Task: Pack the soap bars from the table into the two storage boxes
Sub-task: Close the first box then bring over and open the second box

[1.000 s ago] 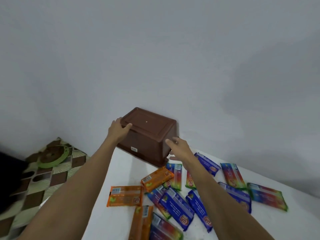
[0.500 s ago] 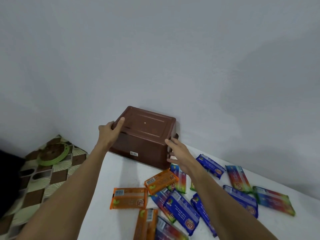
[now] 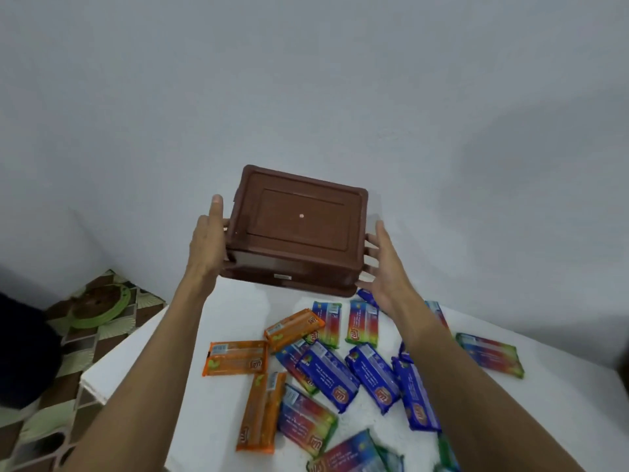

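A brown plastic storage box [image 3: 296, 229], upside down with its bottom facing me, is held up above the far end of the white table [image 3: 156, 342]. My left hand [image 3: 207, 240] grips its left side and my right hand [image 3: 384, 264] its right side. It looks like stacked boxes, but I cannot tell how many. Several wrapped soap bars lie scattered on the table below: orange ones [image 3: 235, 357], blue ones [image 3: 326, 376] and rainbow-coloured ones [image 3: 490, 354].
A plain grey wall stands right behind the table. Left of the table is a patterned tiled floor [image 3: 51, 413] with a green-rimmed round object [image 3: 98, 301] on it. A dark shape [image 3: 23, 349] sits at the far left edge.
Both hands have lifted the brown box off the table and tilted its bottom toward me. The soap bars have not moved.
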